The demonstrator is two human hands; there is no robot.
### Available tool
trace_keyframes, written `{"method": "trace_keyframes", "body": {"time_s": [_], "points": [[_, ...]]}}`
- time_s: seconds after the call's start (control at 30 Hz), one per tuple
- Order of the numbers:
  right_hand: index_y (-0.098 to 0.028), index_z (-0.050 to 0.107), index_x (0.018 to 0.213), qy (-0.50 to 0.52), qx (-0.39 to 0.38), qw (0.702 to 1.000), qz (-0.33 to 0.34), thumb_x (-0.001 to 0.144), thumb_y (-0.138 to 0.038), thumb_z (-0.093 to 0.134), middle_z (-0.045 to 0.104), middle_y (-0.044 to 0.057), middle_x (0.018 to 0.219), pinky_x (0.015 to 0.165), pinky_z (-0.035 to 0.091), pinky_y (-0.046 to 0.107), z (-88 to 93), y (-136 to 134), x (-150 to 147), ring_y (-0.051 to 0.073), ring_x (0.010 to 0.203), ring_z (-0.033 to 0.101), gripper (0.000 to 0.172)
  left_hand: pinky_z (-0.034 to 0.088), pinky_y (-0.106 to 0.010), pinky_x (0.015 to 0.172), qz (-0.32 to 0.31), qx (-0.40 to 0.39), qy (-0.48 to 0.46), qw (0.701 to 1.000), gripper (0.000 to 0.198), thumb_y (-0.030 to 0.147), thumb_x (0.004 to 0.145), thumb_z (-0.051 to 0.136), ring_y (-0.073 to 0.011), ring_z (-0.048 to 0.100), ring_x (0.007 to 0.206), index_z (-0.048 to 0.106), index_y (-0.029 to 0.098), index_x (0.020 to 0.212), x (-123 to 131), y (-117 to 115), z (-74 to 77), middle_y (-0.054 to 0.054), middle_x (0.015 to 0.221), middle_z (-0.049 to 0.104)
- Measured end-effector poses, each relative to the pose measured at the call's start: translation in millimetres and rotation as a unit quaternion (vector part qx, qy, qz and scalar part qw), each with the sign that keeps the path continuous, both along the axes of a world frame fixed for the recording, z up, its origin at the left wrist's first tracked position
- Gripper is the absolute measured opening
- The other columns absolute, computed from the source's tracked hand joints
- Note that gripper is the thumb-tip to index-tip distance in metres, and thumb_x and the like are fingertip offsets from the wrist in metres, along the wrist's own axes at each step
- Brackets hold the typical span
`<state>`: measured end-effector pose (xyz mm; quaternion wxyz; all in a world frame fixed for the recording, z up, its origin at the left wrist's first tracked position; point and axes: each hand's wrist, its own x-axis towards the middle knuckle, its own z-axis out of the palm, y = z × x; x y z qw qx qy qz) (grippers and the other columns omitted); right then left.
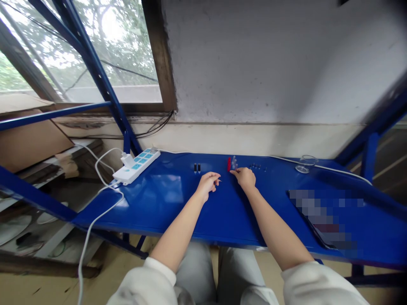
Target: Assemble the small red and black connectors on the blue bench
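My left hand (208,183) rests on the blue metal shelf (178,203) with its fingers curled, pinching a tiny thin part that I cannot make out. My right hand (244,176) lies a little to the right, fingers closed and reaching toward a small red piece (229,164) and a small clear piece (234,162) at the back of the shelf. Two small black cylinders (197,168) stand upright to the left of my left hand. A row of tiny dark parts (257,167) lies just right of my right hand.
A white power strip (136,166) with blue sockets and a white cable (95,216) lies at the shelf's left end. A clear glass dish (305,163) sits at the back right. A blurred flat object (327,216) covers the right side. Blue frame bars (95,67) cross the window.
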<state>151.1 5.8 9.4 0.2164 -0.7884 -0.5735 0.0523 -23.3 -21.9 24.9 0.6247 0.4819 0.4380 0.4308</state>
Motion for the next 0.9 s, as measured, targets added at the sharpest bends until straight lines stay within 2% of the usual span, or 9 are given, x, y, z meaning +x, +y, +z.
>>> {"method": "trace_keyframes", "body": {"time_s": [0.17,0.57,0.7,0.83,0.9], "points": [[-0.024,0.069,0.086,-0.005,0.0,1.0,-0.004,0.076,-0.054,0.049,0.067,0.008,0.081,0.059,0.04,0.026,-0.4,-0.3,-1.0,0.021,0.077,0.062,0.037,0.023,-0.017,0.035,0.0,-0.004,0.0,1.0,0.011,0.022,0.075,0.052,-0.0004,0.025,0.029,0.056,0.013,0.08,-0.1,0.9,-0.9,0.006,0.046,0.044],[-0.025,0.07,0.082,-0.017,-0.01,1.0,-0.014,0.075,-0.053,0.051,0.067,0.009,0.077,0.057,0.04,0.024,1.7,2.7,-2.4,0.02,0.075,0.062,0.035,0.023,-0.016,0.036,0.001,-0.01,0.001,1.0,0.013,0.025,0.075,0.055,-0.0017,0.028,0.032,0.056,0.014,0.081,-0.8,3.1,-4.3,0.006,0.044,0.041],[-0.025,0.069,0.087,-0.005,-0.014,1.0,-0.015,0.075,-0.05,0.052,0.067,0.008,0.08,0.058,0.041,0.024,2.0,2.8,-2.5,0.02,0.077,0.063,0.033,0.023,-0.016,0.037,0.003,-0.004,0.015,1.0,0.015,0.027,0.075,0.054,-0.0023,0.029,0.033,0.056,0.014,0.081,-0.3,3.3,-4.4,0.006,0.044,0.041],[-0.023,0.066,0.096,-0.002,-0.037,0.999,-0.004,0.077,-0.043,0.052,0.067,0.009,0.087,0.063,0.042,0.026,6.5,-1.1,-4.0,0.021,0.083,0.062,0.032,0.026,-0.017,0.04,0.028,0.061,0.107,0.992,0.012,0.025,0.077,0.05,-0.0051,0.034,0.036,0.056,0.015,0.08,-0.5,3.2,-5.9,0.004,0.045,0.043],[-0.019,0.064,0.099,-0.012,-0.053,0.999,0.005,0.078,-0.039,0.052,0.066,0.011,0.09,0.066,0.043,0.028,11.9,-5.5,-5.9,0.022,0.086,0.061,0.032,0.03,-0.018,0.046,0.069,0.132,0.198,0.969,0.01,0.022,0.077,0.049,-0.0083,0.043,0.044,0.057,0.016,0.079,-2.1,2.5,-6.7,0.003,0.048,0.046]]}}
